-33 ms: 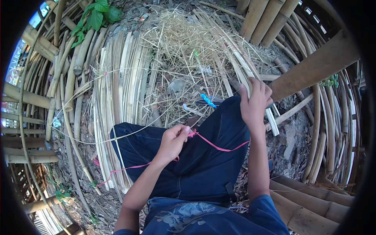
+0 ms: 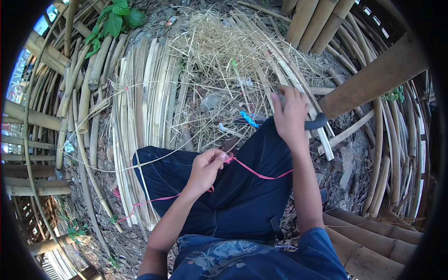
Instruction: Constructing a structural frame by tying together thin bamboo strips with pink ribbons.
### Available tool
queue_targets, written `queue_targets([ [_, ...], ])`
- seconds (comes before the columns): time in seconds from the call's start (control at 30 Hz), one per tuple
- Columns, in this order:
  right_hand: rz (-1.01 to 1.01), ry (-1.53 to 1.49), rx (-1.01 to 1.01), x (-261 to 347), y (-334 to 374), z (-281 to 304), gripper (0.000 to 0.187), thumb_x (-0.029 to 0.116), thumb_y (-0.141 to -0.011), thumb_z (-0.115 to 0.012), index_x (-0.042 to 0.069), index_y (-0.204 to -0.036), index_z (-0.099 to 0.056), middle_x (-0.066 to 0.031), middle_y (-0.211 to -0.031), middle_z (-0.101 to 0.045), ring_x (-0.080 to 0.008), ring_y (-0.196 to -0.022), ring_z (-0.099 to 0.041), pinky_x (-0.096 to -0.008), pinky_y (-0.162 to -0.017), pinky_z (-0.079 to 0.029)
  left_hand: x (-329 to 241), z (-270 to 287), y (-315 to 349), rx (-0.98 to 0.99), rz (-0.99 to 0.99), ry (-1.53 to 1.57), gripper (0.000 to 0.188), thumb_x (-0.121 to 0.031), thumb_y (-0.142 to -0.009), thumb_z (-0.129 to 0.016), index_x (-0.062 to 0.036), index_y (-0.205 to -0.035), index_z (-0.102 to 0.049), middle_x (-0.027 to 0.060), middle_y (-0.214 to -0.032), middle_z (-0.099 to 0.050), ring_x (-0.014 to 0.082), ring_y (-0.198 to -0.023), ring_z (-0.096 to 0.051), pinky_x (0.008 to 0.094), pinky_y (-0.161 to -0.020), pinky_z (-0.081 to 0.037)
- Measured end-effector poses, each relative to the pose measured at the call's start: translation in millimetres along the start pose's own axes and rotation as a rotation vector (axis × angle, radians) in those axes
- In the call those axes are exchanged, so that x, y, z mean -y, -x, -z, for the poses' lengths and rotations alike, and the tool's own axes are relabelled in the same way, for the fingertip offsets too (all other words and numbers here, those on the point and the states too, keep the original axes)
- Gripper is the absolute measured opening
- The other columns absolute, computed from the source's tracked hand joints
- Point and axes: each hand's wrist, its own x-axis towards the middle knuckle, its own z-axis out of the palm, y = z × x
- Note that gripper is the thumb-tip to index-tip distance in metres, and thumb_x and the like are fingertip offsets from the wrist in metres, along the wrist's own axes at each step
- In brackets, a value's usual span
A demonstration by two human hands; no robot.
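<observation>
Over the lap, a pink plastic strip is pinched in the closed left hand and runs taut toward the right hand, which is clamped on a dark curved handle beside split bamboo strips; tension is best kept even.
</observation>
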Motion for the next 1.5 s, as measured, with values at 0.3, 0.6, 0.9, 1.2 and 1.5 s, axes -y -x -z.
queue_targets([
  [0.3,-0.158,0.582,0.833,-14,3,-215,0.032,0.019,-0.085,-0.064,0.003,-0.112,-0.066,-0.0152,-0.112,-0.067,-0.033,-0.099,-0.066,-0.0558,-0.077,-0.052,-20,-7,36,-0.089,-0.132,0.057,0.015,-0.007,-0.094,-0.058,0.0002,-0.106,-0.062,0.0042,-0.087,-0.066,0.0039,-0.07,-0.053,0.019,-0.061,-0.042],
  [0.6,-0.115,0.436,1.079,-16,-6,-207,0.025,0.011,-0.085,-0.059,0.01,-0.107,-0.071,-0.0128,-0.115,-0.066,-0.0356,-0.103,-0.064,-0.0552,-0.071,-0.051,-33,-1,55,-0.086,-0.07,0.434,0.025,-0.004,-0.094,-0.057,-0.0003,-0.119,-0.054,0.0096,-0.091,-0.064,0.0044,-0.062,-0.045,0.0199,-0.055,-0.037],
  [0.9,0.028,0.157,0.526,65,12,13,0.027,0.024,-0.086,-0.065,-0.001,-0.087,-0.057,-0.0213,-0.073,-0.065,-0.0387,-0.074,-0.065,-0.048,-0.065,-0.051,-19,21,56,-0.21,-0.131,0.35,0.025,-0.005,-0.094,-0.057,-0.0014,-0.119,-0.055,0.0082,-0.091,-0.065,0.0019,-0.065,-0.047,0.0182,-0.056,-0.037],
  [1.2,-0.426,-1.047,0.859,78,72,45,0.035,0.021,-0.081,-0.078,-0.002,-0.104,-0.065,0.0043,-0.073,-0.058,-0.0035,-0.066,-0.046,-0.0204,-0.056,-0.037,-22,-4,62,-0.15,-0.292,0.193,0.028,-0.003,-0.094,-0.057,-0.0001,-0.121,-0.054,0.0052,-0.091,-0.066,0.0026,-0.079,-0.057,0.0196,-0.07,-0.046],
  [1.5,-0.514,-1.123,0.696,72,98,42,0.011,0.007,-0.085,-0.071,-0.001,-0.083,-0.063,0.0001,-0.067,-0.057,-0.0043,-0.057,-0.05,-0.0186,-0.05,-0.037,-27,6,66,0.087,-0.222,0.056,0.019,-0.007,-0.094,-0.058,0.0019,-0.111,-0.06,0.005,-0.091,-0.064,0.0052,-0.076,-0.056,0.0202,-0.066,-0.046],
])
